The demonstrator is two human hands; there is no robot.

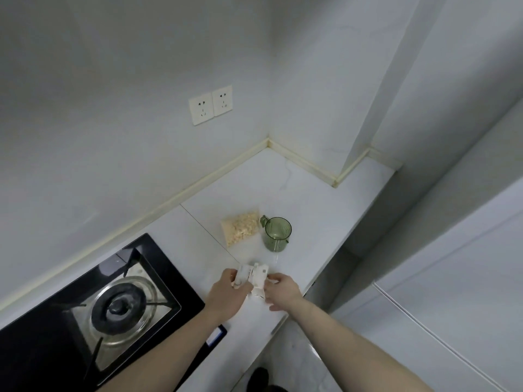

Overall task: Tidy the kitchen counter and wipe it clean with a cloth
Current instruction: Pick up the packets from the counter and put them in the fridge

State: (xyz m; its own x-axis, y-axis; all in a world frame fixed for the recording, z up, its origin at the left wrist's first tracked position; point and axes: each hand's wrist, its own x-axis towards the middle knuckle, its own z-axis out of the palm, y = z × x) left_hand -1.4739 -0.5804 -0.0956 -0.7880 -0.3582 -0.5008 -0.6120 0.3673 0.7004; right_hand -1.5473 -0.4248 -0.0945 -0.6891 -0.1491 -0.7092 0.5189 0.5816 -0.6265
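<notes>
In the head view, both hands meet just below the middle of the frame, over the near part of the white counter (311, 199). Between them is a small bundle of white paper packets (256, 275), printed with faint marks too small to read. The left hand (226, 292) comes in from the lower left, its fingers curled round the left end of the bundle. The right hand (283, 287) comes in from the lower right; its thumb and forefinger seem to pinch the right edge, while the remaining fingers spread loosely downward and hold nothing.

The bundle lies roughly across the frame from one grip to the other, with a loose flap hanging down toward the bottom of the frame between the two wrists. Both hands are equally near, so either could carry it off alone.

Above the hands, toward the centre of the frame, a clear bag of pale flakes (240, 232) lies flat, and a green translucent measuring jug (277, 234) stands upright just beside it on the right. The right hand looks the nearer to both. A gas hob (93, 306) fills the lower left. No cloth shows, so I judge the wiping not yet begun.
</notes>
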